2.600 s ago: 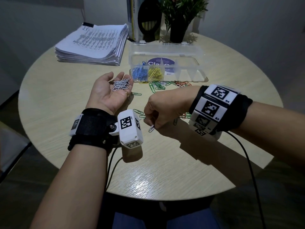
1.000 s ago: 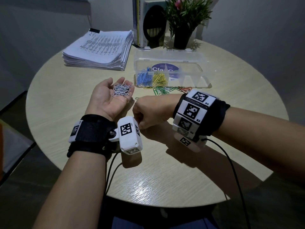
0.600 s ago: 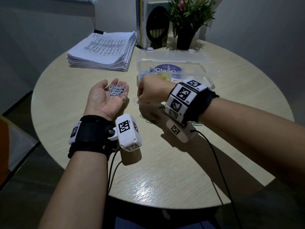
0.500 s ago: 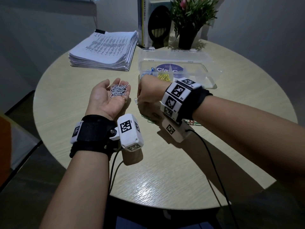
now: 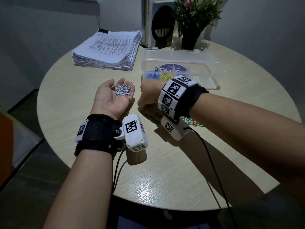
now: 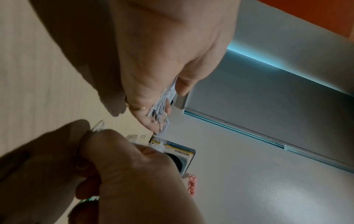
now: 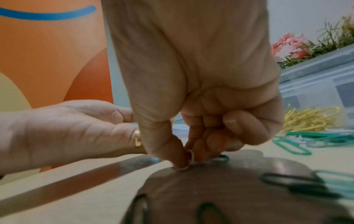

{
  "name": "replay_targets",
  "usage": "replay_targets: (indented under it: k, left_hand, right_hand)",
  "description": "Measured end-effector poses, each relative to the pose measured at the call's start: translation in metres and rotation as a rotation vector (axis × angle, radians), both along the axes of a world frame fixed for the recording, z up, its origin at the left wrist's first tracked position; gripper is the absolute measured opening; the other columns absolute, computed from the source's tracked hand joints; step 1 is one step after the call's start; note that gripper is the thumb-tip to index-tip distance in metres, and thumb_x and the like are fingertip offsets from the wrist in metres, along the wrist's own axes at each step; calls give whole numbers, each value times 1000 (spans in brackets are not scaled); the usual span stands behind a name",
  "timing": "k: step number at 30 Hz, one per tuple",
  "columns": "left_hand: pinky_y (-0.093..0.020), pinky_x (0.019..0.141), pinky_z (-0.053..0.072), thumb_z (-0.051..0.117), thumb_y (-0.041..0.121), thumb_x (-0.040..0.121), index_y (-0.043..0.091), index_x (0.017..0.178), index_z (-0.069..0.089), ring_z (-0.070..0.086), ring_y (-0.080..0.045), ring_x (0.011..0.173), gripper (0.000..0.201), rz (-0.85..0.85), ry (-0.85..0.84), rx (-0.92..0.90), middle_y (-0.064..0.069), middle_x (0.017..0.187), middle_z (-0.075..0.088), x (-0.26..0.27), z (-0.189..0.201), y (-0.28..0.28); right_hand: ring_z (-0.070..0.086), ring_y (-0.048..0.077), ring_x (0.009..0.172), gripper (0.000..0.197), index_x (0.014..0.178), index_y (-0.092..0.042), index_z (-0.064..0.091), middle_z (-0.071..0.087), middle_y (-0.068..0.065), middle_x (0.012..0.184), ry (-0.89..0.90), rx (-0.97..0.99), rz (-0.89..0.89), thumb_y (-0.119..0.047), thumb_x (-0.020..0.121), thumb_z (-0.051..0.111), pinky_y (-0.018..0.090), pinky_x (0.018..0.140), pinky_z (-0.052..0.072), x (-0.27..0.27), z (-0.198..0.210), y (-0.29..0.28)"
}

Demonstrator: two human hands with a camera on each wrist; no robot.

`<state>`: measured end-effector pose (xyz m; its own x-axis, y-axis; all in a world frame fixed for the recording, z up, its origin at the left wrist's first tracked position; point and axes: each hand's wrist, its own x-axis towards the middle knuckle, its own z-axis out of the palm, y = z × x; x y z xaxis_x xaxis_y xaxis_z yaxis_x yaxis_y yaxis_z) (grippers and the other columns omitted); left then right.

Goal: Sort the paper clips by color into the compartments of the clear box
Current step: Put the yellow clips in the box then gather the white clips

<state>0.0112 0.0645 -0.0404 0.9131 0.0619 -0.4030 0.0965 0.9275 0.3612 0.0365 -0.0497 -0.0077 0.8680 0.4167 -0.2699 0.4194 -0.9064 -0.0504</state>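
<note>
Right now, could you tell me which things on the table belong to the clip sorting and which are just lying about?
Part of the job:
clear box
white clips in the left hand
right hand, pinching a white clip
blue clips
yellow clips
green clips

Lying about:
paper stack
book
plant

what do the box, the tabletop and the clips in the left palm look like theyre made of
Clear box: see-through, glossy, so likely hard plastic.
Tabletop: pale wood-grain with a shiny glare patch, probably laminate or sealed wood; cannot tell which.
Clips in the left hand, the silver clips: thin bent wire, bare metallic grey, likely steel.
</note>
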Motion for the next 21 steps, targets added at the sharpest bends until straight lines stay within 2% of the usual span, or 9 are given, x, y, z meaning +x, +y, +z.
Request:
replay_targets:
  k: [3,6,7,10,13,15,17,19,21]
  left_hand:
    - [-37,85,45,36,22,101,-5,92,55,55,-25,85,34,-5,14,18,-17,92,53,1,-1,0]
    - [-37,88,45,36,21,100,-5,93,56,55,-25,86,33,-12,26,32,-17,94,53,2,-2,-1]
    - [-37,88,45,36,21,100,-5,94,56,55,-25,86,33,-11,28,29,-17,95,53,2,-2,-1]
    - [-36,87,46,37,22,100,-4,94,56,55,-24,89,33,-18,31,12,-18,100,53,2,-2,-3]
    - [-34,91,46,35,22,100,-3,100,54,55,-27,99,31,-74,-12,-8,-19,111,54,3,-3,-7]
    - [-36,90,48,33,21,100,-4,107,51,58,-30,92,32,-96,-38,-56,-22,104,57,2,-2,-10]
    - [-38,82,50,32,21,101,-7,107,53,59,-31,84,35,-100,-38,-82,-24,93,60,0,-1,-13]
    - [-37,83,49,31,21,101,-7,105,55,57,-29,84,37,-96,-13,-67,-24,93,58,-1,0,-14]
    - [-37,85,48,33,19,102,-9,97,56,55,-27,85,36,-76,6,-43,-22,92,55,-1,1,-14]
  right_hand:
    - [52,18,71,23,88,-10,54,49,1,69,27,31,-44,-31,86,62,23,51,36,0,1,-6]
    - [45,14,50,25,61,-12,51,48,-1,55,0,98,-94,-23,82,59,20,47,34,2,13,-13]
    - [46,14,47,25,57,-13,54,50,-1,52,-4,140,-115,-22,81,58,19,47,36,4,17,-14]
    - [50,11,42,18,68,-7,67,62,1,57,51,372,-158,-17,81,59,19,47,43,6,27,-12]
    - [55,15,48,14,80,2,71,67,11,67,65,537,-132,-11,79,65,23,50,47,7,31,-5]
    - [55,15,49,11,82,0,71,64,10,65,55,583,-89,-10,80,68,22,47,47,7,32,-2]
    - [53,14,50,12,85,-2,72,62,7,65,37,582,-53,-13,82,71,18,42,44,7,32,-3]
    - [53,13,52,12,90,-3,73,62,6,65,45,591,-64,-12,85,68,18,44,45,9,33,-11]
    - [53,14,53,13,94,-2,72,62,7,67,38,576,-82,-10,87,64,20,49,47,11,34,-23]
